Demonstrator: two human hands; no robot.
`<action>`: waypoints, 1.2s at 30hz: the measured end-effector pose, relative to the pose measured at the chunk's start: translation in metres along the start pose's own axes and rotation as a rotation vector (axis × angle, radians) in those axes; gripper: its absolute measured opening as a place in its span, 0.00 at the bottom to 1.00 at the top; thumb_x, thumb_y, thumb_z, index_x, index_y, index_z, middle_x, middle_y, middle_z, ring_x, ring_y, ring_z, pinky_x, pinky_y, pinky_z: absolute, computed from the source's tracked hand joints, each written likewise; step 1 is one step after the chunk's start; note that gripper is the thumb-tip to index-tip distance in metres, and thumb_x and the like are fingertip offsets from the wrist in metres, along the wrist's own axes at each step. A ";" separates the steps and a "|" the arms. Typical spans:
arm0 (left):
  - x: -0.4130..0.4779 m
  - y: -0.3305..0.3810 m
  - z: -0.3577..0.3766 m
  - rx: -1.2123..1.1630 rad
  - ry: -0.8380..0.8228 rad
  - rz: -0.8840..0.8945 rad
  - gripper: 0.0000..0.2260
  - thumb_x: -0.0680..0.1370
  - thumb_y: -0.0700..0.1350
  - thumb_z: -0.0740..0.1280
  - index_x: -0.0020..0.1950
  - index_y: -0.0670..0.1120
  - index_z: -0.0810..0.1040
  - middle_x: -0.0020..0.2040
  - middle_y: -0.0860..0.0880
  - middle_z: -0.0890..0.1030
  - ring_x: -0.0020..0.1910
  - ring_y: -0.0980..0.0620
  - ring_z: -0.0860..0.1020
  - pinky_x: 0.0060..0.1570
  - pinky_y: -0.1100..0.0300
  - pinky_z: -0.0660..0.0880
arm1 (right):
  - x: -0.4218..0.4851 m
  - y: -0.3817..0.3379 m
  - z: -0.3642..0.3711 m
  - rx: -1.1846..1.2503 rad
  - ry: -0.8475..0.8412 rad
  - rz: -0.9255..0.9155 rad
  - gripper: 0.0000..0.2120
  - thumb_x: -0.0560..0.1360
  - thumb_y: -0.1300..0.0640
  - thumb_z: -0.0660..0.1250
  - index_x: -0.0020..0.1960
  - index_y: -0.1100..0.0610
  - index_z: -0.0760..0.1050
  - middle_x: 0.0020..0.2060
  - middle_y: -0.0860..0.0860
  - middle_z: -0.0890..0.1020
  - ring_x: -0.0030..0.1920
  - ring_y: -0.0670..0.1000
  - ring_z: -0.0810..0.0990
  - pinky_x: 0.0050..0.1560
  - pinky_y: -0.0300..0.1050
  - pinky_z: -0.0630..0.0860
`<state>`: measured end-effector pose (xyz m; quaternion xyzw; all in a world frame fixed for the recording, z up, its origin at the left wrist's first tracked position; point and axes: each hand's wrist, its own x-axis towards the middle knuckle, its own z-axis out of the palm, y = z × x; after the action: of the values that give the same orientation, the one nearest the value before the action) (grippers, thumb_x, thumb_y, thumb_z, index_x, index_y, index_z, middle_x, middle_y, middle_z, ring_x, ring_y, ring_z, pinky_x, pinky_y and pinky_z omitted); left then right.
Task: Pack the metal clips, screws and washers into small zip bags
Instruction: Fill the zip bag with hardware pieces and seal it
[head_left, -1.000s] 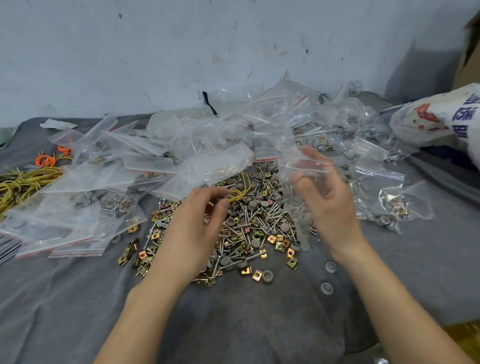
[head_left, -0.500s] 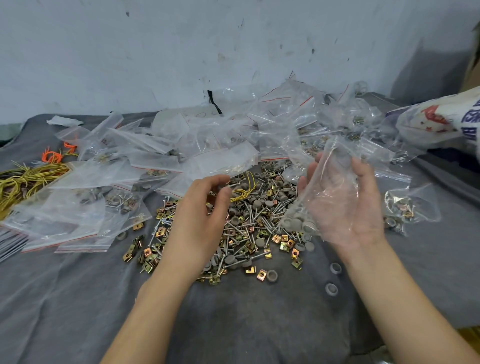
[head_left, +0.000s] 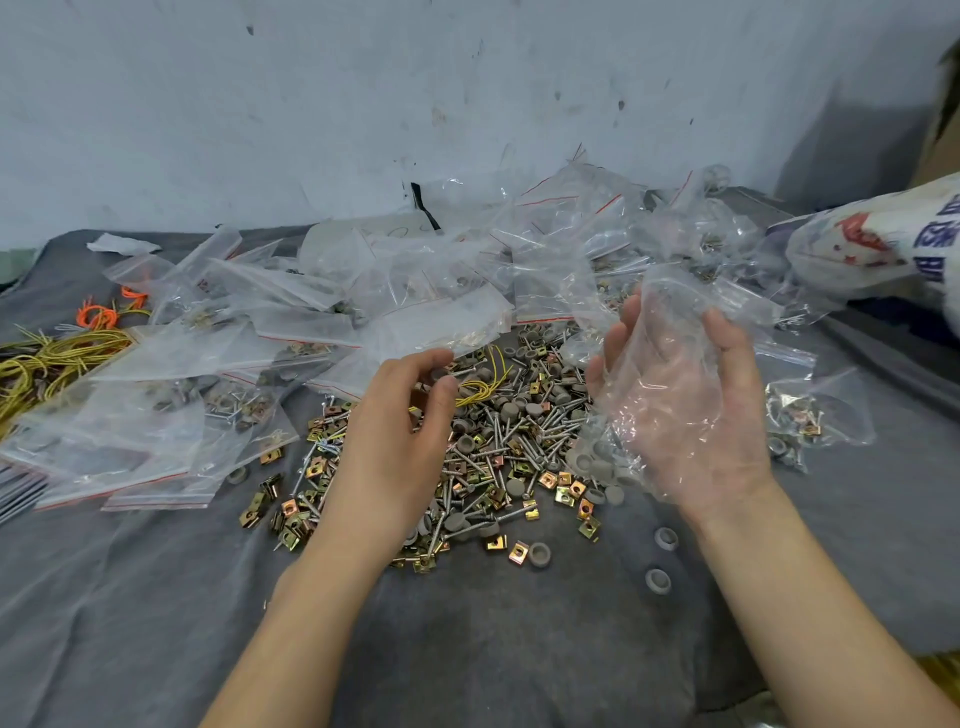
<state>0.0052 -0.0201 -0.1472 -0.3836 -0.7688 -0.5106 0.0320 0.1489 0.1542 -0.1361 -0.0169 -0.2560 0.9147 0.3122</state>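
Grey cloth tabletop (head_left: 519, 649). Right hand (head_left: 691, 426), grip open, palm up, cradles a clear plastic zip bag (head_left: 670, 306) of grey round washers (head_left: 589, 461); left hand (head_left: 389, 452), loosely curled, empty, hovers over brass clips (head_left: 565, 493) and screws (head_left: 519, 448).

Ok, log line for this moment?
left hand: curled over parts pile, grip unclear | right hand: palm up, carrying zip bag with grey washers

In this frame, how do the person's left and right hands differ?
The left hand is turned palm down with fingers curled; the right hand is palm up with fingers fairly straight. The right hand carries a clear zip bag with grey washers in its low corner; whether the left hand holds any part cannot be told. Both hover by the loose pile on the grey cloth.
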 end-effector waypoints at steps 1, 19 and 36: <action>0.000 0.000 0.000 0.001 0.004 0.004 0.11 0.82 0.49 0.63 0.65 0.54 0.76 0.55 0.58 0.78 0.49 0.68 0.75 0.47 0.71 0.70 | 0.000 0.000 0.001 -0.026 -0.004 -0.005 0.17 0.78 0.46 0.67 0.60 0.57 0.80 0.54 0.50 0.83 0.52 0.50 0.82 0.58 0.50 0.79; 0.013 0.026 -0.009 -0.301 0.146 -0.002 0.06 0.81 0.47 0.67 0.55 0.58 0.77 0.47 0.62 0.81 0.44 0.60 0.79 0.43 0.64 0.78 | -0.004 0.020 0.000 -1.305 -0.035 -0.351 0.27 0.72 0.38 0.70 0.69 0.44 0.74 0.53 0.38 0.84 0.53 0.42 0.83 0.56 0.45 0.81; 0.021 0.035 -0.008 -0.194 -0.072 0.065 0.09 0.82 0.51 0.64 0.62 0.58 0.77 0.49 0.55 0.83 0.48 0.58 0.80 0.44 0.64 0.76 | -0.002 0.037 -0.010 -1.478 -0.084 -0.424 0.28 0.74 0.38 0.67 0.72 0.40 0.69 0.58 0.31 0.78 0.57 0.33 0.78 0.54 0.23 0.69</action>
<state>0.0092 -0.0088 -0.1077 -0.4275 -0.7037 -0.5673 -0.0165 0.1314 0.1324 -0.1627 -0.1370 -0.8100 0.4263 0.3787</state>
